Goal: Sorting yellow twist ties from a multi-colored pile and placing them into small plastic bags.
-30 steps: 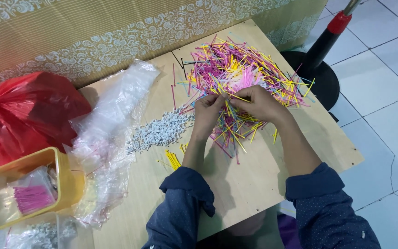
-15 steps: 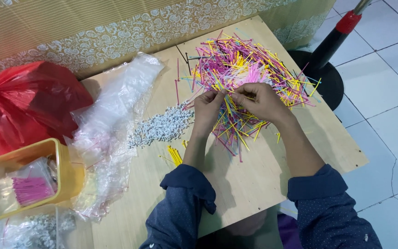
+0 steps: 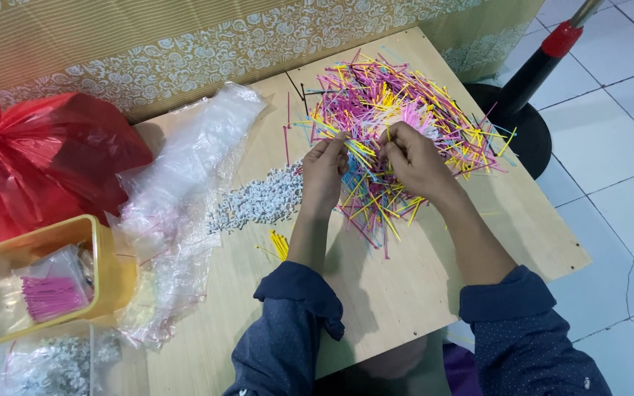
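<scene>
Many thin plastic sticks (image 3: 405,117) under fingers (image 3: 394,150)

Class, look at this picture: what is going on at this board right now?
A person sits over a wooden board, both hands in a heap of thin coloured sticks. The left hand and right hand are close together, pinching a few sticks between the fingertips. Beside the left hand lies a strip of small white pieces, with a few yellow sticks set apart. Clear bags, a yellow tub and a red bag sit further left.
</scene>
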